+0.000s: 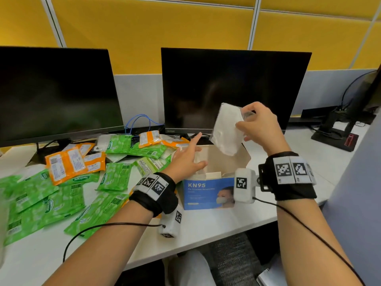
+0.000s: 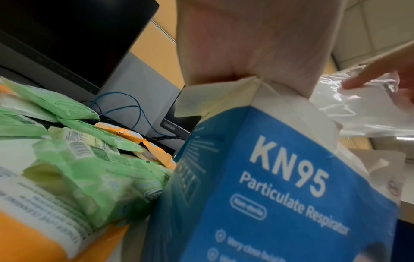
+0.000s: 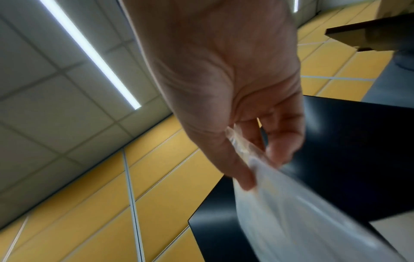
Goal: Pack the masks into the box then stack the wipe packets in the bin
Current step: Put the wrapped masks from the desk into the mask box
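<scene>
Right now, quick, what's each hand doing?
Left hand: open, fingers spread at the box opening, holding nothing.
Right hand: pinching a bagged mask above the box.

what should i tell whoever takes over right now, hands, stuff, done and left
Right hand: pinches a bagged mask by its upper edge, above the open KN95 box.
Left hand: fingers straight, at the box's left flap, holding nothing.
Wipe packets, green and orange, lie scattered on the desk left of the box; more white bagged masks lie among them at the back. No bin in view.
Done: box open.
Left: drop this mask in, pack the rest, then stack the packets.
</scene>
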